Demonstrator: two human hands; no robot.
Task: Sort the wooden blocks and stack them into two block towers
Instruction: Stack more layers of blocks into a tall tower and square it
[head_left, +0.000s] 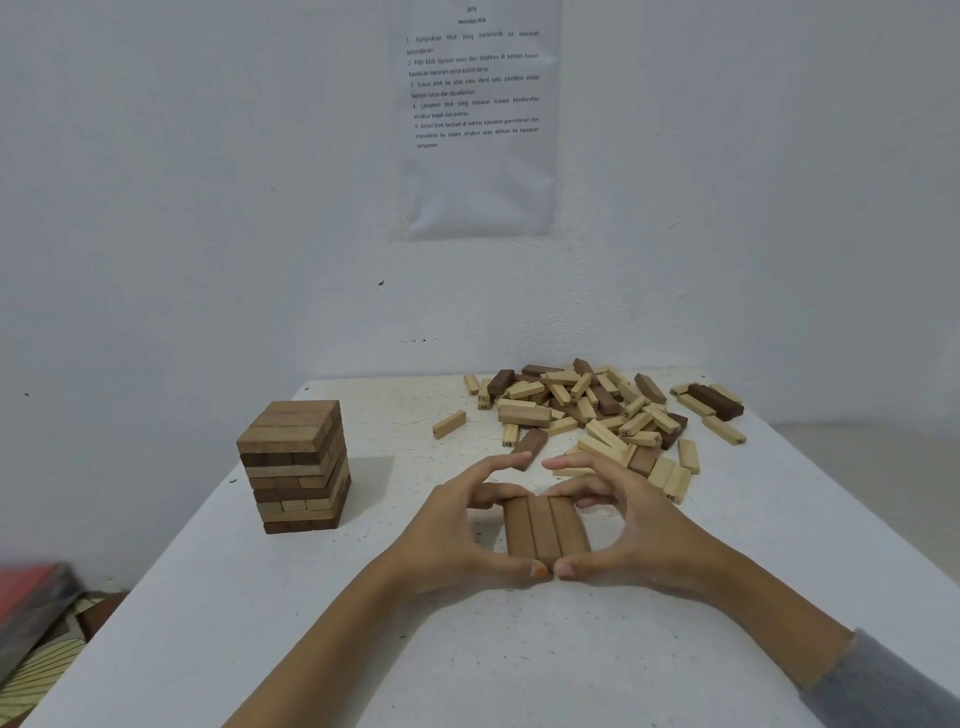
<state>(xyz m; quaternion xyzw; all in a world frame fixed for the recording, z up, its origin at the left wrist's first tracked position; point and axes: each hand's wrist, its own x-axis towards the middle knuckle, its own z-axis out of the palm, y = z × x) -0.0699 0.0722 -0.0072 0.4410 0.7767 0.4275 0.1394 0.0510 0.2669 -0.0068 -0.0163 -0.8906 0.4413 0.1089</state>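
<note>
Three brown blocks (545, 530) clamped between left grip (467, 525) and right grip (634, 530) (thumbs touching).

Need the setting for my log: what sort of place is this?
Probably a bare room set up as a task station: a white table pushed against plain white walls, a printed instruction sheet stuck above it, and wooden blocks on it: a tower, a loose pile, a row of three brown blocks.

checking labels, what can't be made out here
Head view:
- three brown blocks: near ends partly hidden by thumbs of left hand and right hand.
- tower: back faces turned away.
- pile: lower blocks buried, numbers too small.
- wall sheet: print too small.
- red object: blurred, cut by left edge.
</note>
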